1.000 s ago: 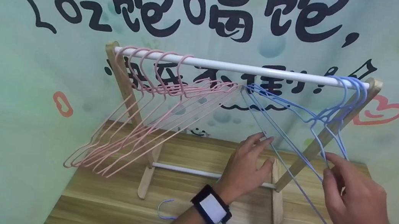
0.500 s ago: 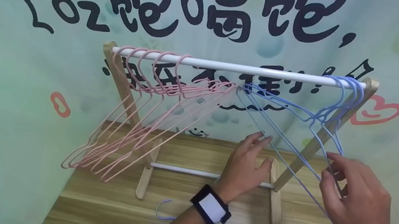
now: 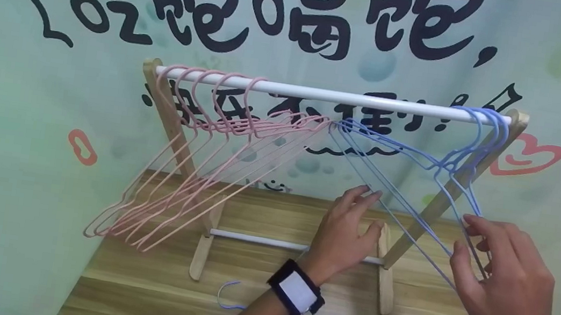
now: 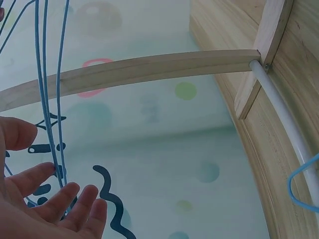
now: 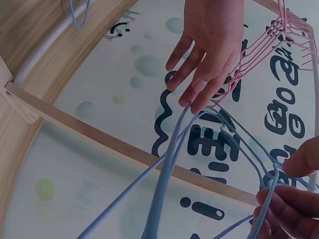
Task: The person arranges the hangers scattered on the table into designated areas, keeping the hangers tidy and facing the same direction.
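Note:
Several blue wire hangers hang by their hooks at the right end of the rack's white bar. My left hand touches the sloping wires of these hangers with extended fingertips; the left wrist view shows its thumb apart from them. On the right, my right hand has its fingers curled about the shoulder of a blue hanger, its thumb lifted off the wire. The ends of some blue wires are hidden behind that hand. Pink hangers hang together at the bar's left end.
The wooden rack legs stand on a wood-grain table, joined by a low white rod. A loose blue hook lies near my left forearm, partly covered by it. A printed backdrop hangs close behind.
My right thumb has moved away from the index finger. The lower blue wire that stuck out below the right hand now ends behind it. My left hand has hardly moved.

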Motion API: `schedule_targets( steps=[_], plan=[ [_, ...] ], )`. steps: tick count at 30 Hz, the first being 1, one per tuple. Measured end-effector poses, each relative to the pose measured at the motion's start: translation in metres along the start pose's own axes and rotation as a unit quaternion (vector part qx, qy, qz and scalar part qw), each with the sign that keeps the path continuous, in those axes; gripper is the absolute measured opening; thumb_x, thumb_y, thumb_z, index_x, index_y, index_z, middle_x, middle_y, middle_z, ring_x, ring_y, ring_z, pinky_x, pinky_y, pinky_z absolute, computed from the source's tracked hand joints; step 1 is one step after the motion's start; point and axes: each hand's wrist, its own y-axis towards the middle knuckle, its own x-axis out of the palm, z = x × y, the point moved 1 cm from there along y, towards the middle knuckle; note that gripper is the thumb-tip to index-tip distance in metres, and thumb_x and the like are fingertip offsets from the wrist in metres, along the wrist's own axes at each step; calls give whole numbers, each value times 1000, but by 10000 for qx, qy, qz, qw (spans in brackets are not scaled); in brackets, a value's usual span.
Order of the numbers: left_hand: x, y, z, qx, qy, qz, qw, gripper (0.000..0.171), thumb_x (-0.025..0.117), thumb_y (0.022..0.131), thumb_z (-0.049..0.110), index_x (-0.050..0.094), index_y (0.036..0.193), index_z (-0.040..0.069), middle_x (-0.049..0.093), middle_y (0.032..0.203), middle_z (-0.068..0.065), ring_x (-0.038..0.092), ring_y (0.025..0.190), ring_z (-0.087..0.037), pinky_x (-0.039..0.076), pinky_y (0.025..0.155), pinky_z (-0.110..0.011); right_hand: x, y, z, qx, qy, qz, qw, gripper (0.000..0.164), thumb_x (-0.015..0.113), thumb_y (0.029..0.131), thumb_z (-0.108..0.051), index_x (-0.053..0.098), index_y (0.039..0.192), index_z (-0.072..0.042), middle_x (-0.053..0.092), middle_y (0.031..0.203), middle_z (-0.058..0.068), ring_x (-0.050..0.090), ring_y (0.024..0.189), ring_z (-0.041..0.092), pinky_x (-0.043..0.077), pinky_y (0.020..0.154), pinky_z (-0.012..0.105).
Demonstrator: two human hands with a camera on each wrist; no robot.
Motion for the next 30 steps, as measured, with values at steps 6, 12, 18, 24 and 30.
schedule_targets(
  steps=[6, 12, 18, 24, 30],
  plan=[
    [0, -1, -1, 131, -20, 71, 9999, 52, 65, 92, 22, 52, 143, 19, 43, 148, -2, 49, 123, -13, 49, 94, -31, 0, 0, 0, 2, -21, 49, 10000, 36, 67, 80, -14, 68, 113, 0, 66, 97, 13, 57, 76, 24, 37, 62, 15],
    [-1, -1, -2, 291, 33, 153, 9995, 50, 65, 92, 22, 55, 140, 17, 44, 147, -4, 50, 122, -14, 49, 93, -29, 0, 1, 1, -82, 19, 123, 9999, 35, 64, 81, -14, 69, 112, -1, 66, 98, 12, 57, 76, 22, 37, 62, 19],
    [-4, -2, -3, 262, 29, 142, 9996, 48, 65, 92, 23, 56, 139, 17, 44, 147, -5, 50, 122, -13, 48, 93, -29, -1, 2, 3, -7, -58, 50, 10000, 35, 65, 81, -15, 68, 112, 0, 65, 100, 14, 57, 76, 23, 37, 62, 15],
    [-5, -2, -4, 121, 0, 73, 9999, 49, 64, 92, 24, 55, 140, 19, 41, 149, 1, 48, 124, -12, 48, 95, -29, -2, 3, 4, 71, -88, 68, 9999, 36, 68, 79, -12, 68, 112, 1, 65, 102, 15, 57, 75, 25, 35, 63, 11],
    [-8, -5, -5, 124, 12, 60, 9999, 49, 63, 94, 26, 54, 141, 19, 41, 149, -1, 48, 125, -12, 47, 96, -28, -5, 4, 2, 10, -109, 133, 9999, 36, 64, 82, -17, 67, 112, 3, 63, 104, 18, 57, 76, 27, 36, 63, 15]
  ],
)
